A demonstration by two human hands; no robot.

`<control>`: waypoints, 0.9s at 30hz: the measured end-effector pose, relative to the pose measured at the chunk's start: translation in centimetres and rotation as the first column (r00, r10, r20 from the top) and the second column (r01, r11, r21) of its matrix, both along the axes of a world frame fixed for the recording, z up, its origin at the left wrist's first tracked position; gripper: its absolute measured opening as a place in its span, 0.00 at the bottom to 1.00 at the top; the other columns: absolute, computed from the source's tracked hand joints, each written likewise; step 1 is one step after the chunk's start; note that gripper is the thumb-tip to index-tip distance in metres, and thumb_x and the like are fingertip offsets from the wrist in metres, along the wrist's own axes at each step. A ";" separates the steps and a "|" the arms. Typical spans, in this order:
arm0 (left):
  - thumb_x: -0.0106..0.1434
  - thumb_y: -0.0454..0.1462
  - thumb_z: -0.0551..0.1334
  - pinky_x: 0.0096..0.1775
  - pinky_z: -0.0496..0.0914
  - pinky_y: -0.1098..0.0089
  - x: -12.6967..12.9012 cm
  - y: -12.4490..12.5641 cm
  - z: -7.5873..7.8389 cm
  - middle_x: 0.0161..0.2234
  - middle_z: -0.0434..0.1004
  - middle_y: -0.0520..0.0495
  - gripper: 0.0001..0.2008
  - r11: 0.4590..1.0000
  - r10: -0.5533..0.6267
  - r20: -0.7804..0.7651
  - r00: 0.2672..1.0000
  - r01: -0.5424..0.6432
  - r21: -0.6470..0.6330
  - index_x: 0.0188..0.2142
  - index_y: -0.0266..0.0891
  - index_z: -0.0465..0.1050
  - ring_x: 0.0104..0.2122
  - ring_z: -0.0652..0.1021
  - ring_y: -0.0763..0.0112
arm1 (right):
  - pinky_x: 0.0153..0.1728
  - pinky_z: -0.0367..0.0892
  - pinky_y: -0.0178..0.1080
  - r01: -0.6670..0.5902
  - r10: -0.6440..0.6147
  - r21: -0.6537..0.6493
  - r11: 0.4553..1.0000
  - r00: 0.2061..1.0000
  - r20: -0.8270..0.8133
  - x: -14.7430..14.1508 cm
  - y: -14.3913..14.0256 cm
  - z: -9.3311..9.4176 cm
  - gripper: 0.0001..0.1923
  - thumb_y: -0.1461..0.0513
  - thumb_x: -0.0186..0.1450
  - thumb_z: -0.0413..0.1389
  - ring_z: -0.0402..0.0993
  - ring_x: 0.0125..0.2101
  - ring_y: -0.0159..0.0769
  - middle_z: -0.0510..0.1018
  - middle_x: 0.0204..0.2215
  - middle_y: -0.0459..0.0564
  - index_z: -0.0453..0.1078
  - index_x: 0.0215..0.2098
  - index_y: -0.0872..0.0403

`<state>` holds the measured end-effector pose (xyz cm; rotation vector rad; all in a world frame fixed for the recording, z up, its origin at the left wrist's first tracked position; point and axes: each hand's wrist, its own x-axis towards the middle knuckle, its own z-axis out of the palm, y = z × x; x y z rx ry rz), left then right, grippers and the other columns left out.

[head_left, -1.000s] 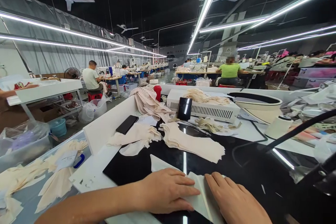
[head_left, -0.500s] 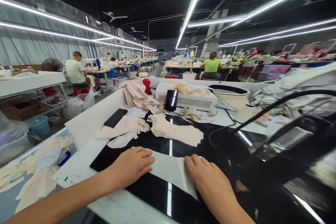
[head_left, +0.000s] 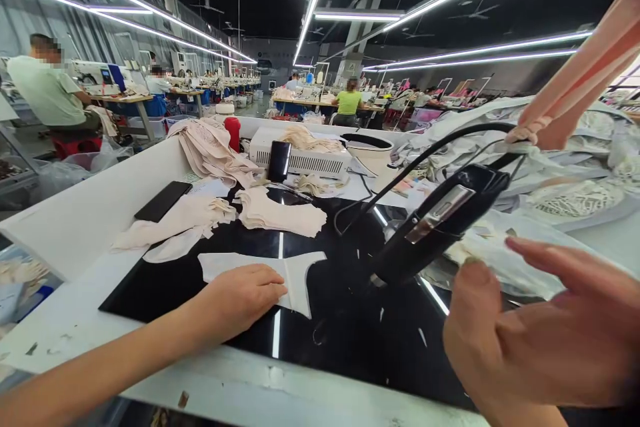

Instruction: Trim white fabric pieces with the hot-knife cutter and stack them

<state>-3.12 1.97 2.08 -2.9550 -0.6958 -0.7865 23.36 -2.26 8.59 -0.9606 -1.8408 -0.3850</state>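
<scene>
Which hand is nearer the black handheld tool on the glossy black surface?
Right. The right hand is open in the air just beside the black handheld tool, not gripping it. The left hand lies flat on the white fabric piece, farther off.

no readable text, labels, brands or numbers anywhere in view

Lower centre of the frame: bare black work surface [head_left: 345, 340] is lying open. The black iron [head_left: 430, 223] and its cable [head_left: 400, 177] are blocking centre right; stacked fabric pieces [head_left: 280, 212] are crowding upper centre.
</scene>
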 end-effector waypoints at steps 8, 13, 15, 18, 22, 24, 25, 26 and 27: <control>0.73 0.36 0.72 0.47 0.78 0.67 3.3 0.3 -0.3 0.47 0.84 0.46 0.06 0.990 -0.087 -0.126 0.988 0.071 -0.123 0.43 0.39 0.77 0.47 0.83 0.61 | 0.36 0.83 0.54 -0.274 0.125 -0.143 0.951 0.765 -0.632 3.4 2.5 1.3 0.21 0.49 0.62 0.74 0.85 0.42 0.50 0.86 0.46 0.48 0.76 0.51 0.36; 0.74 0.36 0.70 0.45 0.75 0.67 3.7 0.5 -0.3 0.44 0.83 0.47 0.07 0.987 -0.082 -0.140 0.987 0.061 -0.146 0.40 0.39 0.76 0.44 0.82 0.63 | 0.32 0.83 0.47 -0.340 0.068 -0.170 0.925 0.588 -0.806 3.4 3.4 1.5 0.20 0.46 0.60 0.75 0.83 0.34 0.42 0.84 0.41 0.45 0.77 0.43 0.41; 0.75 0.35 0.69 0.45 0.75 0.67 3.8 0.6 -0.3 0.43 0.83 0.47 0.06 0.987 -0.081 -0.142 0.987 0.060 -0.148 0.39 0.39 0.76 0.43 0.82 0.63 | 0.30 0.82 0.43 -0.327 0.061 -0.179 0.928 0.606 -0.793 2.7 3.5 1.4 0.21 0.49 0.57 0.77 0.81 0.31 0.38 0.83 0.39 0.43 0.76 0.42 0.43; 0.76 0.33 0.67 0.45 0.74 0.67 3.9 0.5 -0.3 0.42 0.84 0.47 0.06 0.985 -0.073 -0.118 0.990 0.053 -0.162 0.39 0.38 0.77 0.42 0.82 0.63 | 0.30 0.81 0.42 -0.342 0.086 -0.185 0.921 0.642 -0.762 1.5 3.2 1.0 0.21 0.52 0.58 0.77 0.79 0.29 0.37 0.83 0.39 0.43 0.75 0.42 0.43; 0.75 0.31 0.65 0.44 0.73 0.68 4.1 0.4 -0.2 0.41 0.84 0.48 0.07 0.967 -0.040 -0.069 0.997 0.022 -0.253 0.38 0.39 0.78 0.41 0.81 0.64 | 0.26 0.79 0.39 -0.466 0.211 -0.095 0.880 0.562 -0.800 -0.7 2.1 0.1 0.18 0.51 0.63 0.74 0.77 0.25 0.33 0.82 0.35 0.41 0.74 0.44 0.44; 0.73 0.29 0.65 0.44 0.73 0.68 4.3 0.3 -0.3 0.39 0.83 0.48 0.06 0.953 -0.014 -0.049 0.999 -0.001 -0.302 0.37 0.39 0.78 0.40 0.81 0.64 | 0.24 0.78 0.37 -0.530 0.271 -0.038 0.847 0.492 -0.827 -1.9 1.4 -0.4 0.17 0.51 0.65 0.73 0.77 0.23 0.32 0.81 0.32 0.40 0.75 0.46 0.45; 0.72 0.29 0.66 0.44 0.73 0.67 4.4 0.3 -0.4 0.38 0.83 0.48 0.06 0.946 0.000 -0.038 0.999 -0.013 -0.323 0.37 0.38 0.78 0.40 0.81 0.64 | 0.23 0.77 0.36 -0.550 0.287 -0.016 0.835 0.461 -0.840 -2.5 1.1 -0.7 0.18 0.51 0.66 0.73 0.77 0.23 0.32 0.81 0.32 0.40 0.75 0.48 0.45; 0.72 0.28 0.66 0.44 0.72 0.67 4.4 0.3 -0.4 0.38 0.83 0.49 0.07 0.940 0.013 -0.028 1.000 -0.022 -0.341 0.37 0.39 0.78 0.40 0.80 0.64 | 0.23 0.77 0.36 -0.563 0.297 0.002 0.826 0.434 -0.850 -3.0 0.9 -0.9 0.19 0.51 0.66 0.73 0.77 0.23 0.32 0.81 0.32 0.40 0.75 0.50 0.45; 0.71 0.28 0.66 0.44 0.72 0.67 4.5 0.3 -0.5 0.37 0.83 0.49 0.07 0.934 0.024 -0.018 1.000 -0.029 -0.357 0.36 0.39 0.78 0.39 0.80 0.64 | 0.23 0.77 0.36 -0.571 0.304 0.016 0.821 0.414 -0.858 -3.5 0.7 -1.1 0.22 0.52 0.65 0.73 0.77 0.23 0.32 0.81 0.32 0.40 0.74 0.53 0.44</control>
